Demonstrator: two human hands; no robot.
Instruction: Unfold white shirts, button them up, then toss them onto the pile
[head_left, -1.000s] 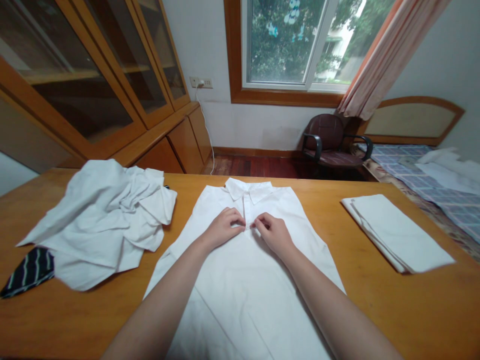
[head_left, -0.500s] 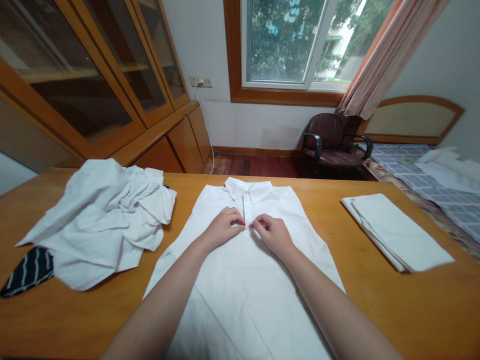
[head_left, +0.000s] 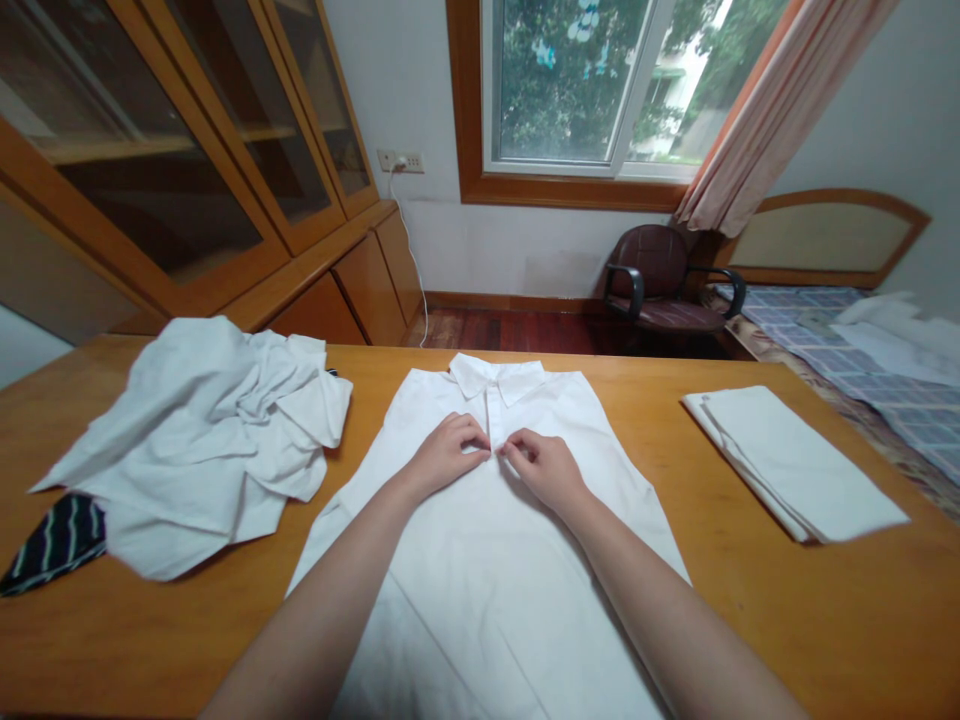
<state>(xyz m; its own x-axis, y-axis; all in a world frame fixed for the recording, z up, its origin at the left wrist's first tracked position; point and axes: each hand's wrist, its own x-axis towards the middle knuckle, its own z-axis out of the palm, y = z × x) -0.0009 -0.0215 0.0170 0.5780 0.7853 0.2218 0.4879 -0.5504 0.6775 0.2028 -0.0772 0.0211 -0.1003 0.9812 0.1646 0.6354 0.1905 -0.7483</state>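
A white collared shirt [head_left: 517, 570] lies spread face up on the wooden table, its collar [head_left: 496, 378] toward the far edge. My left hand [head_left: 450, 452] pinches the shirt's front placket from the left, a little below the collar. From the right, my right hand [head_left: 546, 462] pinches the placket at the same height, its fingertips close to the left ones. Whether a button sits between the fingers is too small to make out. Both forearms rest over the shirt's body.
A crumpled white cloth [head_left: 202, 440] lies on the table's left, with a dark striped piece [head_left: 56, 545] beneath it. On the right is a folded white cloth [head_left: 802, 465]. Beyond the wooden table [head_left: 720, 610] stand an office chair [head_left: 660, 285], a bed [head_left: 847, 320] and a glass-door cabinet [head_left: 225, 190].
My right hand's fingertips have shifted very slightly at the placket. Otherwise both hands and the shirt stay in place.
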